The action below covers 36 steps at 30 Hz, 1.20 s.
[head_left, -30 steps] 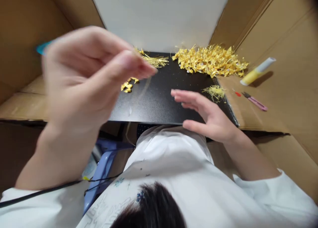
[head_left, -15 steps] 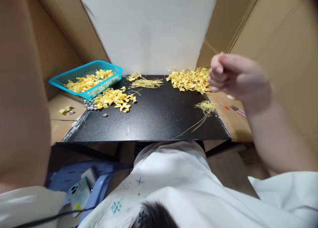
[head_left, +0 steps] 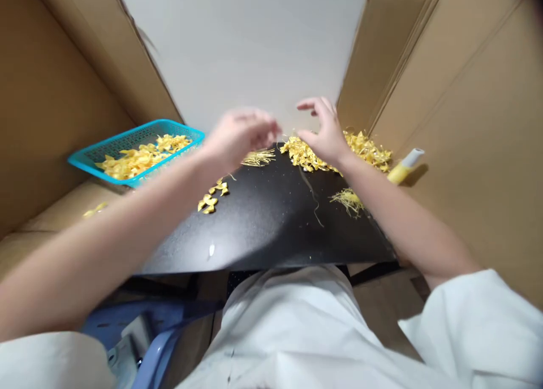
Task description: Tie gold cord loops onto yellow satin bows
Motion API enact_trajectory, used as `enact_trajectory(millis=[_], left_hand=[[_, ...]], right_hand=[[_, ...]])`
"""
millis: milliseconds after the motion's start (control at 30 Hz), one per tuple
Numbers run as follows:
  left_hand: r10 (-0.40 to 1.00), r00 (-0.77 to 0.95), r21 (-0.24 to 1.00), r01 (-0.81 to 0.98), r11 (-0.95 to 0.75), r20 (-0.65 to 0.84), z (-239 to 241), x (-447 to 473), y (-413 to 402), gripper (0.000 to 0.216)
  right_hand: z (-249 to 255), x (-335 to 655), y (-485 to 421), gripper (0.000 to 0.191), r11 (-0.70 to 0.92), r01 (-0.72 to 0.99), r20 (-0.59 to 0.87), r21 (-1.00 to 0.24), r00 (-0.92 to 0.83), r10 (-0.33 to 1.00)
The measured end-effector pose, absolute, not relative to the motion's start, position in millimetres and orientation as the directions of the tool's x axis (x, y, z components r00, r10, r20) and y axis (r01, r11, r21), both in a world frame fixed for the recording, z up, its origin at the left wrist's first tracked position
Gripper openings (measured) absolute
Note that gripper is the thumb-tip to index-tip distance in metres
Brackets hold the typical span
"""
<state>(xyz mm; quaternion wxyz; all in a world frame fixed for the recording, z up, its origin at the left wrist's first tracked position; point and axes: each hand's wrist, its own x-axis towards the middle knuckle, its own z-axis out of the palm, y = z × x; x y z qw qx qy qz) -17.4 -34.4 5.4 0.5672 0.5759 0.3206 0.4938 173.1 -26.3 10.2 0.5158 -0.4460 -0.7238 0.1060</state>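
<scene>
Above the far middle of the black table (head_left: 254, 236), my left hand (head_left: 244, 135) is smeared by motion, and what its fingers do is unclear. Beside it on the right, my right hand (head_left: 326, 133) has thumb and fingers spread, with nothing seen between them. Behind and below the right hand lies a heap of yellow ribbon bows (head_left: 365, 151). A bundle of gold ties (head_left: 259, 158) shows just under the left hand. Loose yellow bows (head_left: 208, 203) lie near the left forearm, which hides part of the table. A thin thread (head_left: 314, 197) crosses the tabletop.
A turquoise basket (head_left: 127, 181) with yellow bows stands at the left. A tuft of yellow threads (head_left: 348, 201) lies by the right forearm, near a yellow and white tube (head_left: 406, 166). Cardboard walls (head_left: 458, 123) flank the table. A blue plastic chair (head_left: 156, 358) is below left.
My left hand has come down from beside the camera to the table's far middle. My right hand has moved left and opened from a closed grip. The view has shifted slightly.
</scene>
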Motion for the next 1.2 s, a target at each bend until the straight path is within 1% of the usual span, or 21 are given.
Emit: enact_trajectory(millis=[33, 67, 133, 200, 333, 433, 600, 800, 933, 1000, 1100, 1200], left_hand=[[0.928, 0.332, 0.975, -0.191, -0.110, 0.170, -6, -16, -34, 0.012], [0.919, 0.388, 0.984, -0.176, 0.004, 0.066, -19, -15, -34, 0.011], [0.907, 0.408, 0.958, -0.205, 0.200, -0.102, -47, -13, -34, 0.012], [0.884, 0.420, 0.916, -0.236, 0.324, -0.205, -69, -13, -35, 0.015], [0.830, 0.466, 0.826, -0.302, 0.476, -0.308, -89, -15, -34, 0.021], [0.797, 0.494, 0.752, -0.361, 0.552, -0.348, -99, -15, -32, 0.021], [0.755, 0.541, 0.668, -0.409, 0.621, -0.371, -117, -13, -34, 0.016], [0.713, 0.625, 0.645, -0.409, 0.646, -0.318, -119, -18, -36, 0.012], [0.723, 0.620, 0.663, -0.407, 0.628, -0.305, -119, -20, -36, 0.014], [0.730, 0.612, 0.675, -0.401, 0.619, -0.306, -118, -19, -36, 0.014], [0.738, 0.605, 0.705, -0.382, 0.598, -0.299, -118, -19, -38, 0.014], [0.746, 0.603, 0.730, -0.370, 0.575, -0.283, -117, -18, -39, 0.014]], right_hand=[[-6, 178, -27, 0.019, 0.594, 0.542, 0.694, -0.595, -0.027, 0.720], [-20, 183, -28, 0.021, 0.592, 0.535, 0.707, -0.602, 0.013, 0.707], [-41, 191, -34, 0.021, 0.571, 0.502, 0.679, -0.650, 0.046, 0.732], [-54, 193, -42, 0.017, 0.552, 0.458, 0.635, -0.697, 0.034, 0.772], [-82, 179, -60, 0.006, 0.523, 0.439, 0.562, -0.731, -0.049, 0.826], [-107, 164, -68, 0.009, 0.466, 0.459, 0.510, -0.756, -0.033, 0.860], [-125, 153, -71, 0.013, 0.410, 0.495, 0.457, -0.766, -0.029, 0.889], [-120, 158, -69, 0.015, 0.387, 0.529, 0.423, -0.756, -0.057, 0.904], [-118, 156, -70, 0.008, 0.380, 0.557, 0.446, -0.738, -0.020, 0.895], [-117, 153, -70, 0.009, 0.380, 0.562, 0.451, -0.734, -0.014, 0.892], [-117, 150, -69, 0.009, 0.398, 0.562, 0.462, -0.725, -0.032, 0.886], [-119, 151, -68, 0.003, 0.419, 0.565, 0.467, -0.711, -0.066, 0.882]])
